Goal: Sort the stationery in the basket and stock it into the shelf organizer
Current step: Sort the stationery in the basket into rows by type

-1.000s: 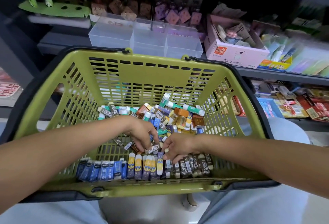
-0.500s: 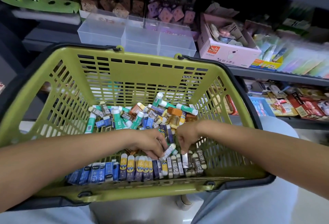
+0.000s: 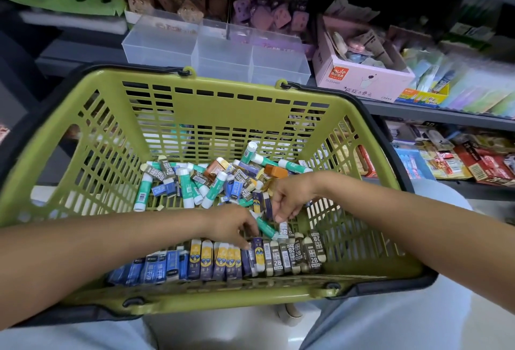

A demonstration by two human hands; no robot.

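Both our hands are down in the green basket (image 3: 217, 104) of stationery, below the clear shelf organizer (image 3: 217, 51).

The basket rests on our lap and fills most of the view, its slatted walls olive green with a dark rim. At twelve o'clock from it, on the shelf, sits the organizer, a frosted clear box split into compartments; a pink carton (image 3: 362, 82) stands at its three o'clock. Inside the basket, a loose pile (image 3: 211, 179) of green-and-white glue sticks and small wrapped erasers lies toward the far wall. Along the near wall runs a sorted row (image 3: 223, 260): blue packs, then yellow-and-purple ones, then dark ones marked 2B. Our left hand (image 3: 231, 224) reaches into that row, fingers curled with the tips touching a yellow-and-purple pack. Our right hand (image 3: 289, 196), at its one o'clock, has fingers curled downward over a green glue stick (image 3: 264, 227); we cannot tell whether it grips anything.
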